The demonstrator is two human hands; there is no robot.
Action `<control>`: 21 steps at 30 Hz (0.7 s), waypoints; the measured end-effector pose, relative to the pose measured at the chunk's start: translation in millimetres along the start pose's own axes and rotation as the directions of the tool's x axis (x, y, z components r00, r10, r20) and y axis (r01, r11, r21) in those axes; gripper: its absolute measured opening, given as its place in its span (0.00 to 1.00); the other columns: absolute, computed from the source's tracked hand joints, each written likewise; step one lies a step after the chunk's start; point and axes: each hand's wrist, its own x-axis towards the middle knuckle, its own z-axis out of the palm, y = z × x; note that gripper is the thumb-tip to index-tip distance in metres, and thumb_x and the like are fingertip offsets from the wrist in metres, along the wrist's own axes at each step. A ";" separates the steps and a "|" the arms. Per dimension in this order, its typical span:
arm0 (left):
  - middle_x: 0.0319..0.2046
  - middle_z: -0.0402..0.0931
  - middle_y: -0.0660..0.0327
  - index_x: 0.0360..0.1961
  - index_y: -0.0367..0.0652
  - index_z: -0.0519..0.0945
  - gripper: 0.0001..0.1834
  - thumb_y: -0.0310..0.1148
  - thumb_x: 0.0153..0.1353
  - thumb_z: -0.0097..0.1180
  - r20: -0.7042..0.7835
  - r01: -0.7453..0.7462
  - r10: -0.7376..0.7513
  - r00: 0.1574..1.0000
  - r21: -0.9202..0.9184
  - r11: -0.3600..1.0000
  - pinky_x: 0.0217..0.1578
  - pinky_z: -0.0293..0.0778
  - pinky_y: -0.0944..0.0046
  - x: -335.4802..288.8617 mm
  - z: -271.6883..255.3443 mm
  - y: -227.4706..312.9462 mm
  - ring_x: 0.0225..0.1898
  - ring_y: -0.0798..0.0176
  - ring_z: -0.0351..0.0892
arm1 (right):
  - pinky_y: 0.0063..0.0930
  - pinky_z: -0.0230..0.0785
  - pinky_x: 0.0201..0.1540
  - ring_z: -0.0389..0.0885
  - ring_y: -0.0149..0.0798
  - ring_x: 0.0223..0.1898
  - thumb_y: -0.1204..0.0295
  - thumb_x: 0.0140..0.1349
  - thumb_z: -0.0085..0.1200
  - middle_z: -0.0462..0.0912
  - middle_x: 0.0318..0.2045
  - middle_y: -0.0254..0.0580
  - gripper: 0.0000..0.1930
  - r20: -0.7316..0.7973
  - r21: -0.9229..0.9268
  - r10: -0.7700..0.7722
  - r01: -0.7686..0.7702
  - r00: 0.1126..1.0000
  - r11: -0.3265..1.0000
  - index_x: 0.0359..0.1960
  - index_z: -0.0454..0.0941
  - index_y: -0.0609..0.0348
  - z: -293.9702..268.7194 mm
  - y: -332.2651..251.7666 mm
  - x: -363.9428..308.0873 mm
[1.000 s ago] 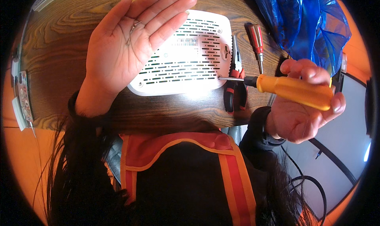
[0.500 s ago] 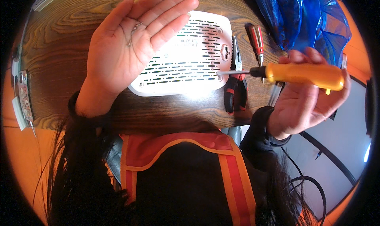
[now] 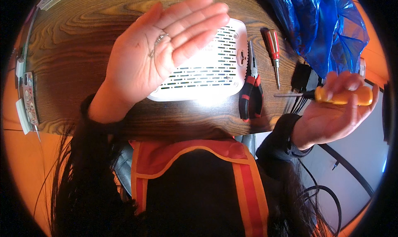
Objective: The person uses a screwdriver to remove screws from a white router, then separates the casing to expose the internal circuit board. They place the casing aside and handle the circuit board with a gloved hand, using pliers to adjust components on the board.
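Note:
My left hand is held palm up with its fingers stretched out flat, above the left part of a white vented casing. Several small metal screws lie loose on that palm. To the right, my right hand is closed around the yellow handle of a screwdriver. Its shaft points left, and the tip is in the air clear of the casing. The casing rests with a slotted face up; my left hand hides its upper left part. A small dark speck shows near its lower right corner.
Black-and-red long-nose pliers lie just right of the casing. Beyond them is a red-and-clear screwdriver. A blue plastic bag fills the far right, with a black adapter below it. A phone stands at the wooden table's left edge.
My right hand has drawn the screwdriver to the right and slightly down, its tip leaving the casing's lower right corner. My left hand appears a little further right, screws still on its palm.

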 end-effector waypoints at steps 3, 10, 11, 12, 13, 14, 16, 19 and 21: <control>0.66 0.46 0.46 0.64 0.31 0.51 0.25 0.34 0.70 0.26 -0.017 -0.044 0.043 0.999 -0.046 0.998 0.68 0.47 0.58 -5.1 -1.9 8.7 0.68 0.54 0.45 | 0.23 0.68 0.26 0.75 0.31 0.23 0.81 0.42 0.65 0.78 0.25 0.38 0.11 0.485 -0.327 0.182 -0.016 0.856 0.945 0.27 0.76 0.61 2.9 4.3 -15.1; 0.65 0.51 0.45 0.62 0.32 0.58 0.30 0.44 0.68 0.33 0.009 -0.086 0.091 0.996 -0.234 0.968 0.64 0.52 0.52 -6.9 -8.5 13.4 0.66 0.50 0.51 | 0.24 0.70 0.36 0.78 0.33 0.32 0.84 0.45 0.62 0.78 0.28 0.39 0.11 0.636 -0.530 0.419 -0.027 0.648 0.847 0.23 0.70 0.60 19.6 27.9 -42.4; 0.66 0.48 0.47 0.63 0.32 0.55 0.27 0.40 0.69 0.30 0.092 -0.076 0.086 0.992 -0.112 0.991 0.66 0.49 0.55 -5.0 -6.7 15.3 0.68 0.52 0.47 | 0.24 0.70 0.36 0.78 0.33 0.31 0.85 0.45 0.62 0.78 0.27 0.40 0.11 0.630 -0.534 0.426 -0.037 0.649 0.845 0.23 0.70 0.60 21.5 29.2 -43.2; 0.67 0.45 0.49 0.65 0.33 0.51 0.25 0.35 0.71 0.26 0.173 -0.075 0.072 0.982 0.013 0.997 0.68 0.46 0.58 -3.7 -4.5 15.9 0.69 0.54 0.42 | 0.24 0.70 0.35 0.78 0.33 0.31 0.85 0.45 0.61 0.78 0.27 0.40 0.11 0.626 -0.537 0.434 -0.045 0.649 0.842 0.23 0.70 0.60 23.4 29.8 -43.7; 0.67 0.45 0.49 0.65 0.34 0.51 0.25 0.36 0.71 0.26 0.100 -0.071 0.067 0.993 0.035 0.997 0.68 0.45 0.58 -3.6 -1.3 15.1 0.69 0.54 0.42 | 0.24 0.70 0.35 0.78 0.34 0.30 0.85 0.45 0.61 0.78 0.27 0.40 0.12 0.620 -0.540 0.437 -0.049 0.651 0.840 0.24 0.69 0.60 24.5 29.4 -42.6; 0.67 0.45 0.49 0.65 0.34 0.51 0.25 0.36 0.71 0.26 0.026 -0.065 0.064 0.998 0.056 0.996 0.68 0.45 0.58 -4.3 1.7 12.2 0.69 0.54 0.42 | 0.23 0.70 0.34 0.78 0.34 0.30 0.86 0.45 0.60 0.78 0.27 0.41 0.12 0.611 -0.573 0.471 -0.056 0.636 0.818 0.24 0.69 0.61 26.2 28.1 -41.4; 0.67 0.44 0.49 0.66 0.35 0.50 0.26 0.38 0.71 0.24 0.099 -0.018 0.011 0.995 0.070 0.997 0.68 0.42 0.58 0.1 2.4 3.3 0.69 0.54 0.41 | 0.24 0.71 0.34 0.79 0.35 0.30 0.87 0.44 0.60 0.79 0.27 0.42 0.12 0.619 -0.498 0.400 -0.056 0.676 0.865 0.24 0.68 0.61 28.9 22.7 -35.2; 0.67 0.44 0.49 0.66 0.35 0.50 0.27 0.40 0.71 0.22 0.069 -0.028 0.013 0.998 0.223 0.975 0.68 0.42 0.58 1.5 4.8 -8.1 0.69 0.54 0.40 | 0.19 0.69 0.28 0.79 0.34 0.27 0.87 0.44 0.60 0.79 0.25 0.46 0.12 0.566 -0.311 0.198 -0.016 0.800 0.950 0.24 0.69 0.64 39.5 11.2 -24.2; 0.66 0.49 0.49 0.65 0.34 0.53 0.27 0.40 0.71 0.21 0.042 -0.026 0.014 0.999 0.289 0.957 0.67 0.45 0.55 1.1 6.1 -12.8 0.69 0.52 0.44 | 0.20 0.68 0.29 0.79 0.33 0.26 0.86 0.45 0.60 0.79 0.24 0.47 0.11 0.589 -0.204 0.051 0.087 0.806 0.975 0.24 0.69 0.64 54.2 11.2 -17.9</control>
